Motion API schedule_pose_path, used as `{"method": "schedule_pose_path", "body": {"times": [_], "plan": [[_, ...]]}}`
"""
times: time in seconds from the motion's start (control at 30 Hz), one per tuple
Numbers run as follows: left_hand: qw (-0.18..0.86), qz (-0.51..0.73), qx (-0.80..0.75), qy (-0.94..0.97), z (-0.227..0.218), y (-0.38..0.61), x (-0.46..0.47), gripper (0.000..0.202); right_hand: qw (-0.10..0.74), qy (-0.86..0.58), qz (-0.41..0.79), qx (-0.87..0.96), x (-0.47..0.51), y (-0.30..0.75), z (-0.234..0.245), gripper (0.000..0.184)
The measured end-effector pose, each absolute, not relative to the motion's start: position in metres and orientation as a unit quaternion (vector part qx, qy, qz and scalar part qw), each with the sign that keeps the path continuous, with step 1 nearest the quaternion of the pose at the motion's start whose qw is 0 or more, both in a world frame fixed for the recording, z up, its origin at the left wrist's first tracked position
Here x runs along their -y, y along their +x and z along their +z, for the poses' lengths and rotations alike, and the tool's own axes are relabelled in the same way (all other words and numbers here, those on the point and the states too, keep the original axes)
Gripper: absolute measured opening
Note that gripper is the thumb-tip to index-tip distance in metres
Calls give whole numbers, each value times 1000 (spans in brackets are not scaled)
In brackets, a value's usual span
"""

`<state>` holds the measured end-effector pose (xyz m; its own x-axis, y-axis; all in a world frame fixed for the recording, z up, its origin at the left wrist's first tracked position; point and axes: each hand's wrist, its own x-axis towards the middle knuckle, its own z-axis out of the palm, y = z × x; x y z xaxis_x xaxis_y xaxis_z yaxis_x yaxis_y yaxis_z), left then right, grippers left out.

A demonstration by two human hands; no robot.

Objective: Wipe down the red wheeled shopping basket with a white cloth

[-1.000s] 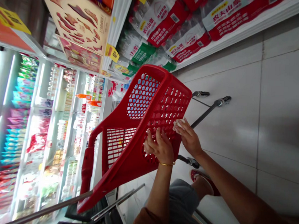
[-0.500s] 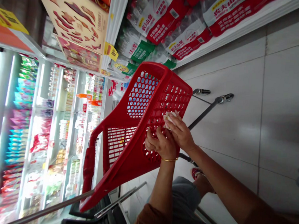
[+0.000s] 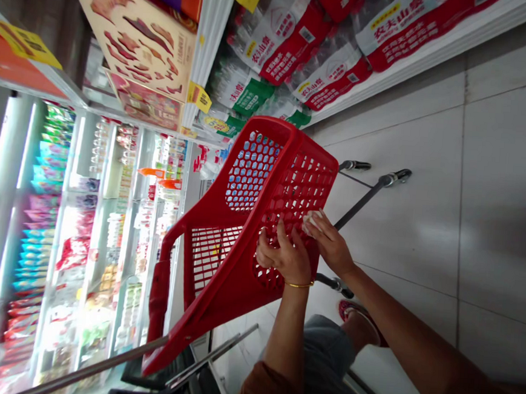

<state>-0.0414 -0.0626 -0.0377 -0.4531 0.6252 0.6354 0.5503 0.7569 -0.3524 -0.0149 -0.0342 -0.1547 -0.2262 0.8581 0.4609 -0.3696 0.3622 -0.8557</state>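
The red plastic shopping cart (image 3: 231,304) fills the middle of the head view, which is turned on its side. My left hand (image 3: 288,256), with a gold bracelet at the wrist, is at the cart's perforated side. Its fingers are spread and slightly bent, and nothing shows in them; whether they touch the cart is unclear. Beside it, my right hand (image 3: 332,246) has its fingers closed on a crumpled white wipe (image 3: 312,219) against or close to the same perforated panel. Most of the wipe is hidden by the fingers.
Packs of bottled water (image 3: 298,36) line a low shelf at the top. Boxed goods (image 3: 139,35) stand above them, and a lit display shelf (image 3: 94,256) lies to the left. Cart wheels (image 3: 394,176) rest on the tiled floor (image 3: 410,233). Black chair seats (image 3: 202,389) are below.
My right hand has slid a little to the right in the picture with the wipe, widening the gap from my left hand. My left hand stays nearly in place.
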Motion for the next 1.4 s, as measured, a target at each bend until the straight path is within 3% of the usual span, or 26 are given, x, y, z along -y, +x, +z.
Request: {"method": "schedule_pose_path", "body": {"times": [0.27, 0.4, 0.63, 0.8, 1.23, 1.4], "plan": [[377, 45, 865, -328, -39, -42, 65, 35, 579, -233, 522, 581, 35, -3, -162, 46], [371, 58, 853, -363, -39, -41, 64, 30, 590, -243, 514, 573, 28, 1, -150, 44], [363, 79, 845, -385, -33, -35, 50, 41, 608, -258, 494, 566, 11, 6, -120, 46], [362, 88, 844, -385, -33, -33, 48, 43, 627, -230, 486, 564, 1, 10, -102, 52], [297, 113, 858, -404, -29, -32, 50, 34, 596, -98, 468, 645, -45, 3, -46, 44], [281, 115, 855, -420, -29, -34, 51, 32, 582, -90, 496, 638, -44, -3, -48, 42]]}}
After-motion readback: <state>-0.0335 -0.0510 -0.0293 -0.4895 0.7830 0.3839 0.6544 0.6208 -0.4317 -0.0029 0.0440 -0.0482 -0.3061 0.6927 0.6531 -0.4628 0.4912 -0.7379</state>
